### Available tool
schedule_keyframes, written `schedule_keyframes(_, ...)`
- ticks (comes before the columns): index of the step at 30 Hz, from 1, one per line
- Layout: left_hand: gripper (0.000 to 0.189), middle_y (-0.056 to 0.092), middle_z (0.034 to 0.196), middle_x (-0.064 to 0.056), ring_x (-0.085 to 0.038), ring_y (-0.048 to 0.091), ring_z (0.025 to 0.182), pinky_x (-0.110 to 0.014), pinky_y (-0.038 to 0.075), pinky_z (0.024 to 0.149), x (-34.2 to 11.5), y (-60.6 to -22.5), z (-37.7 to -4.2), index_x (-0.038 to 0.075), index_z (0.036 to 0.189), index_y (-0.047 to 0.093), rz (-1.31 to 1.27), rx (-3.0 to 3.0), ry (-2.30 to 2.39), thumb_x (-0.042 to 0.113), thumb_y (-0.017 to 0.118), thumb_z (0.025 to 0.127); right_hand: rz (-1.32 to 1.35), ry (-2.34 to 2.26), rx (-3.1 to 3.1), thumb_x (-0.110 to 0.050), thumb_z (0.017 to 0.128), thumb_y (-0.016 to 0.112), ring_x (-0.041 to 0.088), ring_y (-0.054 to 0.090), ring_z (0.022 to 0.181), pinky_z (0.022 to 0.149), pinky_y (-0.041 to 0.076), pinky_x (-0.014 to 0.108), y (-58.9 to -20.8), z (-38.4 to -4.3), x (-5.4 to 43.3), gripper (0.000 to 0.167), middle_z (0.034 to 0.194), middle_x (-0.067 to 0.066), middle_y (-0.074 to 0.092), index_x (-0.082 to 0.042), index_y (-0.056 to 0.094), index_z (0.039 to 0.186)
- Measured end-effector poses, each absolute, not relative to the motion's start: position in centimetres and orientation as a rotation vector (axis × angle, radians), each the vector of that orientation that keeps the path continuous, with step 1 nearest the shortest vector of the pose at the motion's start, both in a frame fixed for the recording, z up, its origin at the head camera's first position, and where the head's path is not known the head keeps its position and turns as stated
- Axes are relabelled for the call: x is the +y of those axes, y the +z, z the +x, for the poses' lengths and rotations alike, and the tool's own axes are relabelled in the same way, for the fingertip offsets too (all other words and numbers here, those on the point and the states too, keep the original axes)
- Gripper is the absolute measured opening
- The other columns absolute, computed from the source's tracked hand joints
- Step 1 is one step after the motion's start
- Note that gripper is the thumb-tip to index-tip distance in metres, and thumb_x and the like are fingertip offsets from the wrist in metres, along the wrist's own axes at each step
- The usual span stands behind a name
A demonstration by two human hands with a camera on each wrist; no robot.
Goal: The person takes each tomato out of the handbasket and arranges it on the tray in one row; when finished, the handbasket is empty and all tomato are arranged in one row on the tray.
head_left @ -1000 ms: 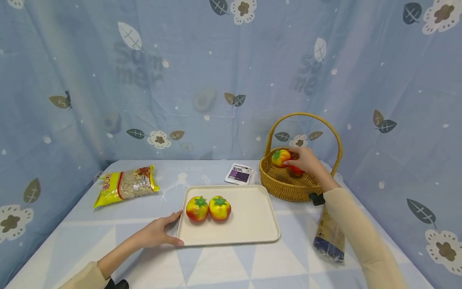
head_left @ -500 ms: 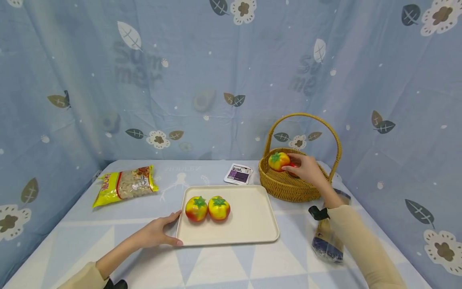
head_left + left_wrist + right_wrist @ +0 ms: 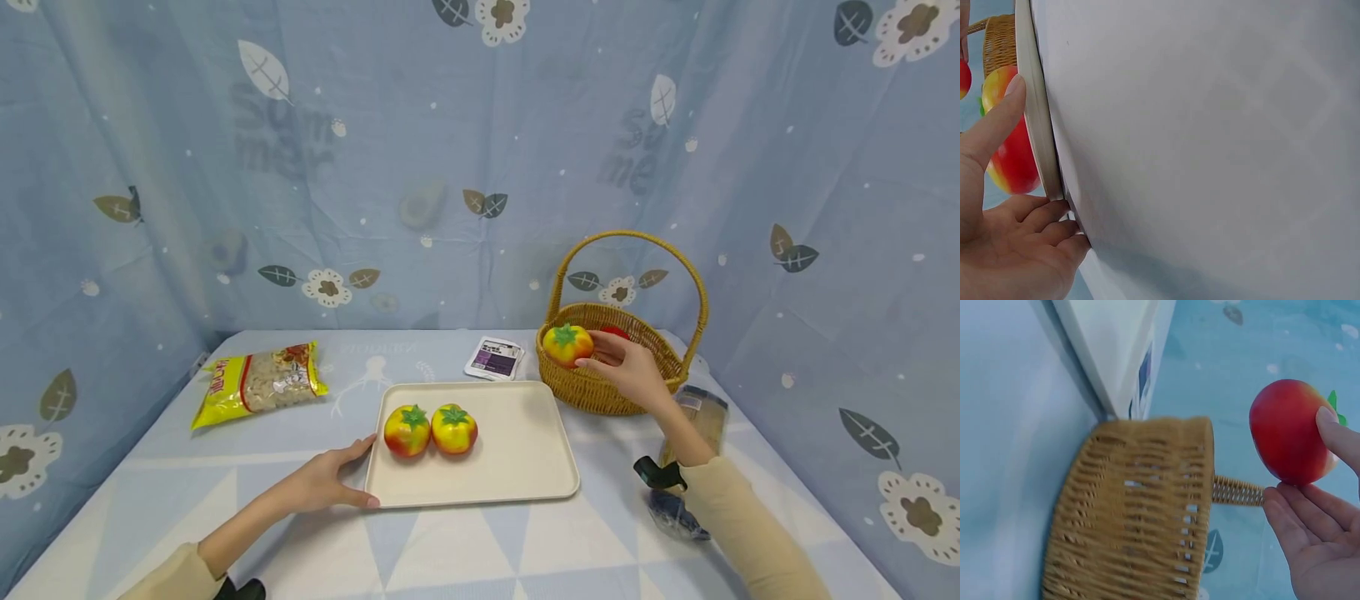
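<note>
My right hand (image 3: 626, 367) pinches a red-and-yellow tomato (image 3: 567, 344) with a green leafy top, thumb on one side and fingers on the other. In the right wrist view this tomato (image 3: 1290, 432) is clear of the wicker basket (image 3: 1129, 512). Another red tomato (image 3: 615, 332) shows partly inside the basket (image 3: 600, 396), mostly hidden by the hand. Two similar tomatoes, a left one (image 3: 407, 431) and a right one (image 3: 454, 429), sit side by side on the cream tray (image 3: 517, 450). My left hand (image 3: 322, 483) touches the tray's left edge and near corner, thumb and fingers spread.
At the back left lies a yellow food packet (image 3: 262, 379). Purple-and-white cards (image 3: 495, 358) lie behind the tray. A clear-wrapped package (image 3: 701, 417) is at the right, partly under my right forearm. A patterned curtain (image 3: 420, 167) hangs behind the table.
My right hand has carried the tomato left and toward me, from inside the basket to over its near-left rim. My left hand and the tray have stayed put.
</note>
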State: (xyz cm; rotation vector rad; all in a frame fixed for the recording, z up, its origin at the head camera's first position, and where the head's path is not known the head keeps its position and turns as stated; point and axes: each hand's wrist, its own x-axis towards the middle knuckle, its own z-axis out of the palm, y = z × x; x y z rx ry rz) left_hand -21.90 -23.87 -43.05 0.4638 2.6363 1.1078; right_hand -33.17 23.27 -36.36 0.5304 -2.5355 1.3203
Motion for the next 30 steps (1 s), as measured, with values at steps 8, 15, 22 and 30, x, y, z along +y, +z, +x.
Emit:
schedule_keyframes(8,0.104,0.029,0.147,-0.033,-0.050,0.024,0.137,-0.061,0.021,0.110,-23.9,-43.2,-22.1,-0.003,0.149,0.029,0.468,2.646,1.093,0.039,0.085,0.071,0.595,1.420,-2.486,-0.029,0.082,0.077,0.031,0.058,0.117,0.090,0.050,0.028,-37.5,-31.9,21.9,0.063,0.130,0.017,0.059,-0.004,0.054,0.136)
schedule_keyframes(15,0.104,0.030,0.147,-0.033,-0.050,0.025,0.136,-0.061,0.022,0.109,-23.8,-43.1,-22.0,-0.004,0.148,0.030,0.477,2.651,1.082,0.039,0.085,0.071,0.607,1.493,-2.500,-0.029,0.080,0.079,0.030,0.059,0.117,0.089,0.051,0.027,-38.3,-31.1,20.8,0.065,0.132,0.016,0.058,-0.004,0.055,0.135)
schedule_keyframes(22,0.104,0.030,0.147,-0.033,-0.050,0.025,0.136,-0.061,0.022,0.109,-23.9,-43.3,-22.1,-0.004,0.148,0.030,0.479,2.651,1.090,0.039,0.085,0.071,0.622,1.637,-2.505,-0.019,0.080,0.079,0.031,0.059,0.116,0.089,0.051,0.026,-39.2,-30.6,19.9,0.063,0.132,0.019,0.057,-0.001,0.054,0.134)
schedule_keyframes(30,0.104,0.031,0.147,-0.032,-0.050,0.025,0.136,-0.061,0.023,0.109,-23.9,-43.2,-22.0,-0.003,0.149,0.030,0.477,2.658,1.070,0.040,0.085,0.071,0.674,1.616,-2.563,-0.009,0.083,0.076,0.036,0.056,0.119,0.096,0.047,0.044,-39.2,-28.9,17.9,0.057,0.131,0.023,0.056,0.005,0.053,0.133)
